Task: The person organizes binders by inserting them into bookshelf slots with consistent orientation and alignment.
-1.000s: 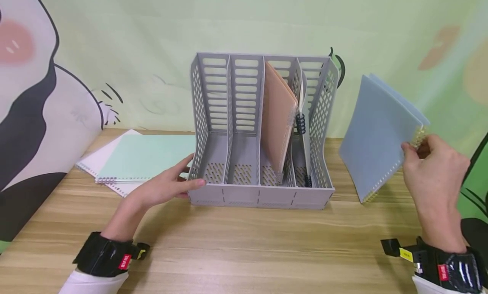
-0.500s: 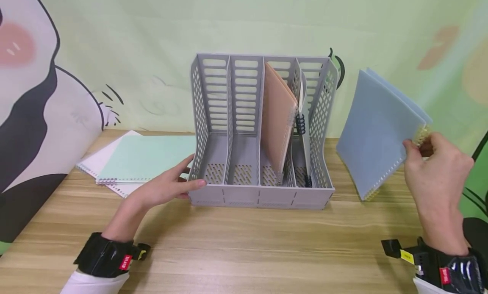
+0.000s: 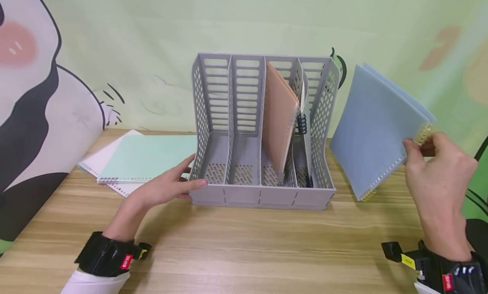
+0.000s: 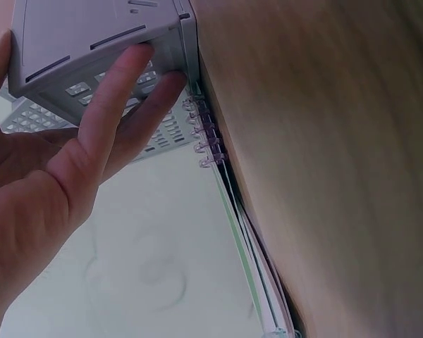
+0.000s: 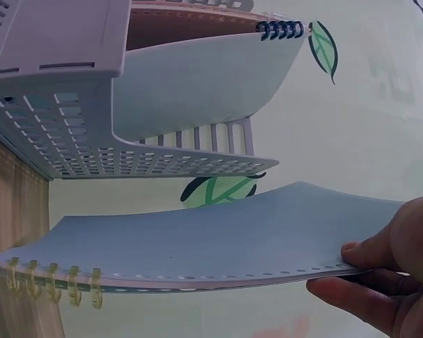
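Note:
My left hand (image 3: pixel 164 186) rests on the left front corner of a grey desktop file organizer (image 3: pixel 263 196). Its thumb lies along the front rim, while straight, spread fingers touch the outer side wall in the left wrist view. On the right, my right hand (image 3: pixel 438 171) pinches a light blue spiral notebook (image 3: pixel 377 133) by its spine edge, thumb on the near cover. Clear yellowish rings (image 5: pixel 53 278) run along that edge. The notebook stands tilted beside the organizer, its lower corner close over the table.
Within the organizer, an orange-brown notebook (image 3: pixel 280 120) leans in the third compartment, and a notebook with black rings (image 3: pixel 302 123) stands in the fourth. A mint green notebook (image 3: pixel 152 154) lies over white ones (image 3: pixel 110 152) at left. Behind hangs a printed cloth (image 3: pixel 152 44).
The blue notebook has shifted slightly left and tilted further, its top rising a little. My right hand has moved slightly right. The left hand has kept its place on the organizer.

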`<state>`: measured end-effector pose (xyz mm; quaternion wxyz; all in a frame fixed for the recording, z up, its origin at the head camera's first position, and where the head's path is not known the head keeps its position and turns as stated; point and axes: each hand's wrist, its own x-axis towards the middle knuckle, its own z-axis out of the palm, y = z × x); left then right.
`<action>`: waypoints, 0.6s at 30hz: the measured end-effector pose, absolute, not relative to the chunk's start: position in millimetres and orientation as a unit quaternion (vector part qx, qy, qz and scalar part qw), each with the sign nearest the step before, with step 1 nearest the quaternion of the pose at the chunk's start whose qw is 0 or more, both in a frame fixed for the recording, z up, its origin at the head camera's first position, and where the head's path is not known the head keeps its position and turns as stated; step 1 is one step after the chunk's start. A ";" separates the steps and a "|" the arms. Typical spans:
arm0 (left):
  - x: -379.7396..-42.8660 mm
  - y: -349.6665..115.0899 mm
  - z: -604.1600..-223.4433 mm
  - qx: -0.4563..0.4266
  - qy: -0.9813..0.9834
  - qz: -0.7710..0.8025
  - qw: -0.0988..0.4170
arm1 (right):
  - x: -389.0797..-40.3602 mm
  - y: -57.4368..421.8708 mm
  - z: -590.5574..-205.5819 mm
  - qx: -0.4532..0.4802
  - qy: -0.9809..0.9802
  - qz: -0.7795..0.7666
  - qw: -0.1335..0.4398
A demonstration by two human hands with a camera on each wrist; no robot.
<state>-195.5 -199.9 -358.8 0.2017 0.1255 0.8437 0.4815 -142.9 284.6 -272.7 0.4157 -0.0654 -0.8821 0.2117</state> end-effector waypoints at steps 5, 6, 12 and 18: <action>-195.1 -201.8 -358.9 0.127 0.844 0.482 0.199 | -140.4 279.6 -269.7 -0.060 -0.881 0.208 0.420; -194.8 -201.9 -358.5 0.127 0.844 0.481 0.199 | -139.6 278.9 -269.1 -0.058 -0.881 0.209 0.421; -192.7 -201.9 -355.0 0.129 0.840 0.486 0.203 | -134.6 275.5 -265.5 -0.048 -0.876 0.214 0.430; -192.8 -201.4 -354.3 0.126 0.844 0.478 0.206 | -128.7 271.7 -262.8 -0.040 -0.871 0.227 0.433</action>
